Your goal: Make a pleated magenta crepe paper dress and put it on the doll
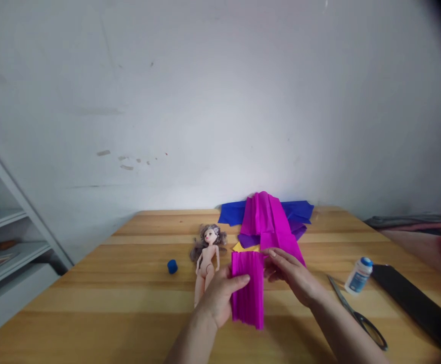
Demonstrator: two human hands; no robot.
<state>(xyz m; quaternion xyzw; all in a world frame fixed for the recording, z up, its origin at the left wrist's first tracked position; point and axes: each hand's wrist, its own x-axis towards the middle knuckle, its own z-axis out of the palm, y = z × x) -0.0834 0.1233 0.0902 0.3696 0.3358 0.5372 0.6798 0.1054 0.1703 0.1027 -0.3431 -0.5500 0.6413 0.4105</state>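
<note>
My left hand (pixel 224 290) grips a pleated strip of magenta crepe paper (pixel 248 303) by its left side, thumb lying across the front. At the strip's upper right corner, my right hand (pixel 287 273) pinches the edge between thumb and fingers. Just left of the paper, an undressed doll (pixel 207 260) with grey-brown hair lies face up on the table, its legs partly hidden by my left hand. Behind the strip is a pile of crepe paper: a larger magenta sheet (pixel 264 217), blue paper (pixel 232 212), some purple and a bit of yellow (pixel 239 247).
A blue cap (pixel 172 266) sits left of the doll on the wooden table (pixel 110 288). To the right are scissors (pixel 351 311), a glue bottle (pixel 359 276) with a blue top and a long black object (pixel 413 298). White shelves (pixel 11 222) stand at the left.
</note>
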